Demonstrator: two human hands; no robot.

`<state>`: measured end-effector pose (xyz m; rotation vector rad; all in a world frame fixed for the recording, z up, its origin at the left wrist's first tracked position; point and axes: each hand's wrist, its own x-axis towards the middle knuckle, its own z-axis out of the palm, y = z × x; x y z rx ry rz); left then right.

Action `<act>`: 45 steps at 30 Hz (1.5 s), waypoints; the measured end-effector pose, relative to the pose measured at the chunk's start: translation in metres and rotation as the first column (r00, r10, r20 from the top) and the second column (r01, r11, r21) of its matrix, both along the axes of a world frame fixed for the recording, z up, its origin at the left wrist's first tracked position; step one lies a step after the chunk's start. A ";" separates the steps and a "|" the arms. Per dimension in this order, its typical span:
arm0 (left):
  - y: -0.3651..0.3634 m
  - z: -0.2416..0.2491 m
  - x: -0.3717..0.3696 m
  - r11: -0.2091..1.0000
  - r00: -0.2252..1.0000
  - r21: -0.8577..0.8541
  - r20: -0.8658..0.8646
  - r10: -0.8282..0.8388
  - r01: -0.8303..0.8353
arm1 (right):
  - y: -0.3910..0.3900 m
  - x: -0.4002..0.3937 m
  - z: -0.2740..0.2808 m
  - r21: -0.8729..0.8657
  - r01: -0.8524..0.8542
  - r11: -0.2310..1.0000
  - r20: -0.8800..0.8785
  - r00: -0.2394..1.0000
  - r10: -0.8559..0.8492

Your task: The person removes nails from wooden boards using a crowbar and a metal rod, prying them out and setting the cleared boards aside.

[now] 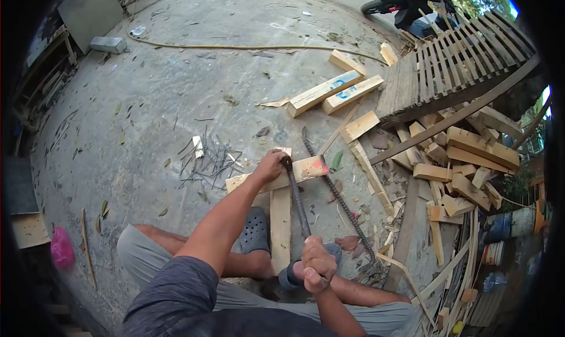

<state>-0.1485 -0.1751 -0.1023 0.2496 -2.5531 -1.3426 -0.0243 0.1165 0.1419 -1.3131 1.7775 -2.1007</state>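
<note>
A ribbed steel bar [298, 203] slants between my two hands. My right hand [319, 264] is wrapped round its lower end, close to my body. Farther out, my left hand [271, 165] is closed at the bar's upper end, just over a short wooden block [310, 169] with a pink-red mark at its right end. The fingertips are partly hidden there. Under the block a longer wooden piece [281, 231] runs back between my feet, which are in grey clogs [255, 230]. A second ribbed bar [336, 193] lies on the ground to the right.
Loose nails [212, 162] lie scattered left of the block. Wooden beams [325, 93] rest ahead, and a pile of offcuts [465, 160] lies right, beside a slatted wooden rack [459, 60]. A hose [235, 47] crosses the concrete. A motorbike [406, 4] stands at the back.
</note>
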 end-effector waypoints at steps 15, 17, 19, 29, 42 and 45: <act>0.011 0.031 0.031 0.970 0.992 -0.224 -0.055 -0.115 0.100 | 0.081 0.038 -0.067 0.088 0.284 0.955 0.332 0.895 -0.297; 0.025 0.031 0.032 0.979 0.991 -0.199 -0.110 -0.071 0.048 | 0.077 0.030 -0.036 0.017 0.362 0.932 0.468 0.821 -0.327; 0.019 0.046 0.017 0.965 0.954 -0.252 -0.300 -0.009 -0.070 | 0.071 -0.007 -0.017 -0.130 0.294 0.947 0.495 0.847 -0.195; -0.014 0.089 0.093 0.802 0.852 -0.597 0.415 0.320 -0.011 | -0.090 -0.190 0.097 0.112 0.001 0.994 0.608 0.791 -0.069; 0.049 0.023 0.073 0.720 0.817 -0.680 0.333 0.471 -0.138 | -0.258 -0.273 0.106 0.488 0.181 0.854 0.566 0.679 -0.467; 0.063 0.028 0.060 0.695 0.733 -0.712 0.421 0.534 -0.097 | -0.255 -0.270 0.106 0.498 0.180 0.849 0.550 0.691 -0.469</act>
